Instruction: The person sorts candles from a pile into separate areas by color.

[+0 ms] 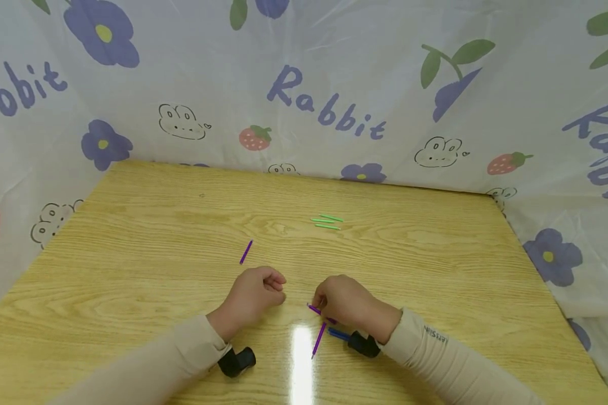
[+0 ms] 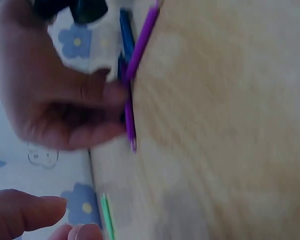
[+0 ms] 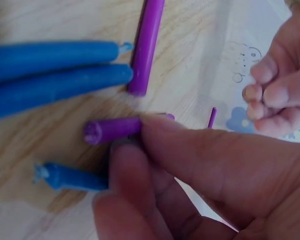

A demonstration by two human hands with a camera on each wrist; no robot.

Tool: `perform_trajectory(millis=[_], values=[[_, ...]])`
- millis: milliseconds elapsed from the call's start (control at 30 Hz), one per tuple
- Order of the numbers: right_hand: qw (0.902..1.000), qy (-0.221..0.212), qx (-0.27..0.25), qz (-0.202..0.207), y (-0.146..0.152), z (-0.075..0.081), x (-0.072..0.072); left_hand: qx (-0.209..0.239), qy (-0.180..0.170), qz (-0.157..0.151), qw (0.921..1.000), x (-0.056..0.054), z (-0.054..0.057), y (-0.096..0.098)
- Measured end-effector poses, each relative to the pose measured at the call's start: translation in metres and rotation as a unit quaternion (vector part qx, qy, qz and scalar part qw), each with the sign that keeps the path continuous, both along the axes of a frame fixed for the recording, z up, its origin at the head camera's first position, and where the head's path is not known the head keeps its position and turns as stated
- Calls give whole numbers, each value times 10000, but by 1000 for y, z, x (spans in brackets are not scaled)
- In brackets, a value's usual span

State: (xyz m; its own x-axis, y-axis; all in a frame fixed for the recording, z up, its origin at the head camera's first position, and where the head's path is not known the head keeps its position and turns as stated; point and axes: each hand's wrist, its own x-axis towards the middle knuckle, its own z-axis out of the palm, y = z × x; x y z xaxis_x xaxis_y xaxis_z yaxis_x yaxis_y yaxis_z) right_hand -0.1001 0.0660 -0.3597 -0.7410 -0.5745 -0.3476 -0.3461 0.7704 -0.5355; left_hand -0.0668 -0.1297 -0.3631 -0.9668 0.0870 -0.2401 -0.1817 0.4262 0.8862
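Note:
My right hand (image 1: 347, 301) pinches a thin purple candle (image 3: 115, 130) between thumb and fingers, low over the wooden table. Just below that hand in the head view lies another purple candle (image 1: 319, 340). Blue candles (image 3: 55, 57) are beside it, two side by side; a third blue candle (image 3: 72, 176) shows under the fingers in the right wrist view. To the left, my left hand (image 1: 253, 289) hovers with loosely curled fingers and holds nothing. Beyond it a single purple candle (image 1: 246, 252) lies slanted on the wood.
Several green candles (image 1: 327, 227) lie together farther back on the table (image 1: 436, 242). A printed cloth (image 1: 329, 50) hangs behind and around the table. Black wrist cameras (image 1: 237, 361) sit under both wrists. A bright reflection crosses the near part of the tabletop.

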Motion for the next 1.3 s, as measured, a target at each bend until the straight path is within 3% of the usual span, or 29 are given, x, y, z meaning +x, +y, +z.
perform_trajectory(millis=[233, 367, 667, 967, 1300], values=[[9999, -11, -125, 35, 3, -1, -3, 349, -246, -639, 9970, 22, -2, 21], [9999, 74, -96, 28, 2, -1, -4, 383, -159, -1004, 9941, 30, -6, 30], [9999, 62, -102, 26, 2, -1, -3, 310, -105, -1021, 9942, 35, -13, 40], [9999, 65, -96, -3, 3, -1, -2, 79, 170, -1119, 9935, 37, -19, 50], [9999, 132, -50, 16, 2, 0, 0, -513, 450, -1324, 9889, 36, -22, 54]])
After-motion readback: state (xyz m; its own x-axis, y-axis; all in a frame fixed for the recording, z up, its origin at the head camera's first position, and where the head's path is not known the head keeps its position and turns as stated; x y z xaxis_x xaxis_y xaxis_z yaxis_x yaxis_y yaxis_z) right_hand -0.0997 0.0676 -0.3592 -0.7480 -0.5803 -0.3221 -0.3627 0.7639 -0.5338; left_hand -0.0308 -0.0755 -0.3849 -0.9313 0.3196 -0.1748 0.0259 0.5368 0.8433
